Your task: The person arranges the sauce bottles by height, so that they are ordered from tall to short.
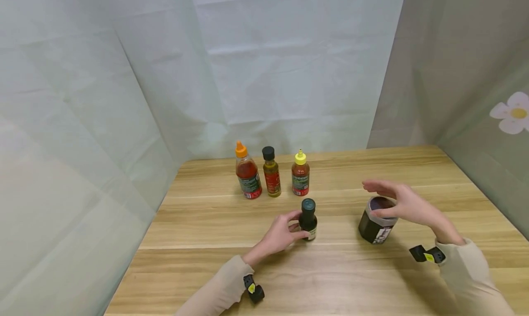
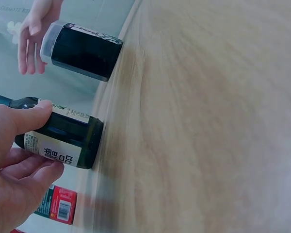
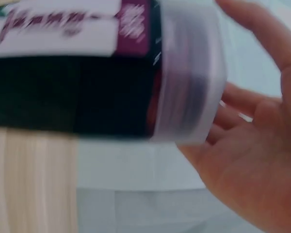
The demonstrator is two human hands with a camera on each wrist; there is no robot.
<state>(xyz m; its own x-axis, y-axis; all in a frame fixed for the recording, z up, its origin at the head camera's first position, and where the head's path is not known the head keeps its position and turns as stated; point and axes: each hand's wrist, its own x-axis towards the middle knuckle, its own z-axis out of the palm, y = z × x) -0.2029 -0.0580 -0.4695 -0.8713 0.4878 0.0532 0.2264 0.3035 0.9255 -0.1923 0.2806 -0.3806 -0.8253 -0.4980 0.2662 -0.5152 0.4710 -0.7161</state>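
My left hand (image 1: 282, 233) has its thumb and fingers around a small dark glass bottle (image 1: 308, 222) with a dark green cap and a pale label. In the left wrist view that bottle (image 2: 63, 131) stands with its base at the wooden table. To the right, my right hand (image 1: 402, 205) hovers at the top of a dark jar (image 1: 374, 228) with a translucent lid (image 3: 191, 73), thumb and fingers spread. The right wrist view shows the palm facing the lid, with a gap between them. The jar's label carries white and purple printing.
Behind the small bottle stand a red sauce bottle with an orange tip (image 1: 249, 176), an oil bottle with a black cap (image 1: 272, 173) and a smaller red sauce bottle with a yellow tip (image 1: 300, 176). Pale curtains (image 1: 289, 68) enclose the wooden table (image 1: 198, 224) at the back and sides.
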